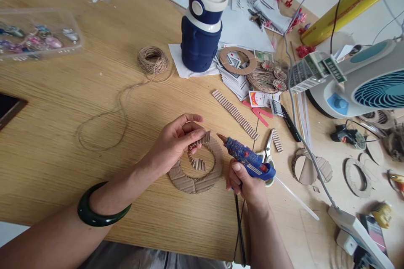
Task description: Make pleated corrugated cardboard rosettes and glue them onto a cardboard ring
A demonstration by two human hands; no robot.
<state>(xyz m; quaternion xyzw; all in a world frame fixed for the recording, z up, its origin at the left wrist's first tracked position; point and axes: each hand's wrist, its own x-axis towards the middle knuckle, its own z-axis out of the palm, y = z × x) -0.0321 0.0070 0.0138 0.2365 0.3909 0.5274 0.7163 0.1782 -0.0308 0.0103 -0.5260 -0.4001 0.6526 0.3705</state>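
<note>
Between thumb and fingers, my left hand (186, 138) pinches a curled strip of corrugated cardboard (197, 163). The strip hangs over the hole of a flat cardboard ring (189, 185) that lies on the table. My right hand (244, 180) is wrapped round the handle of a blue hot glue gun (244, 154). Its nozzle points up and left, a little apart from the strip, and a clear glue stick (298, 199) sticks out of its back end. White-handled scissors (268, 151) lie partly hidden behind the gun.
A straight corrugated strip (235, 114) lies beyond the gun. Twine (153, 59), a dark blue bottle (202, 40) and playing cards (235, 82) stand or lie farther back. At right are a fan (356, 80), a power strip (356, 233) and a grey cable (295, 109).
</note>
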